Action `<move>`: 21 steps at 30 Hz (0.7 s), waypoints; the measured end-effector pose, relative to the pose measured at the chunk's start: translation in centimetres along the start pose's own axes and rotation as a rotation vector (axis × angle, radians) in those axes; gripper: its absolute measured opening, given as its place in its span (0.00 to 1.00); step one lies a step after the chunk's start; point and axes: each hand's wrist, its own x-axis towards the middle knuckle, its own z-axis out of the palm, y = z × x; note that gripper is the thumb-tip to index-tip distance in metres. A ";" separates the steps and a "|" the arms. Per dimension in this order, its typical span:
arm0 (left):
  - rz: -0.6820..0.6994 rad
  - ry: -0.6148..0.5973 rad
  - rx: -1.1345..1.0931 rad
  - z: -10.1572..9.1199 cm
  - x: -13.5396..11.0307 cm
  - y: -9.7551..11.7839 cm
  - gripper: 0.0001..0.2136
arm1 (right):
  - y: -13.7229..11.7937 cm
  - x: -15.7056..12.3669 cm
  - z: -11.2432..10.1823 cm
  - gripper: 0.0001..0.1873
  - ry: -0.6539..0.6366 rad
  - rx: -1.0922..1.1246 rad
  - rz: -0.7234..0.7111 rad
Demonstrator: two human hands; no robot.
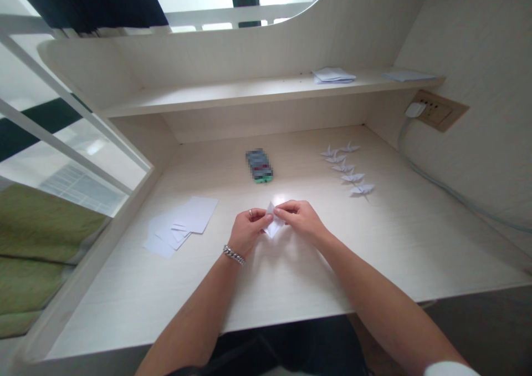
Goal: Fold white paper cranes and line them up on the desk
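Observation:
Between my two hands, just above the desk, is a small folded white paper [273,230], diamond-shaped with a point at top and bottom. My left hand [248,229] pinches its left side between thumb and fingers; a ring and a chain bracelet are on that side. My right hand [302,217] grips the right side, thumb on the paper's upper part. Several folded paper cranes [351,177] stand in a curved row at the right. Loose square sheets of white paper [198,214] lie overlapping at the left.
A blurred-out phone-like object [259,166] with a green edge lies behind my hands. Above runs a shelf [233,94] with a stack of folded paper [333,75]. A white plug [415,110] sits in the wall socket, its cable [449,190] hanging along the right wall.

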 end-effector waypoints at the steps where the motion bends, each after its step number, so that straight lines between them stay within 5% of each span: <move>1: 0.004 -0.007 0.034 0.0 0.0 0.0 0.12 | -0.1 0.0 -0.1 0.11 0.010 0.015 -0.006; 9: -0.003 -0.051 0.182 0.1 -0.1 0.0 0.09 | -0.3 0.3 -0.3 0.12 0.029 0.179 0.082; 21: -0.022 -0.051 0.266 0.3 -0.5 0.6 0.07 | -0.3 0.4 -0.8 0.10 0.069 0.250 0.017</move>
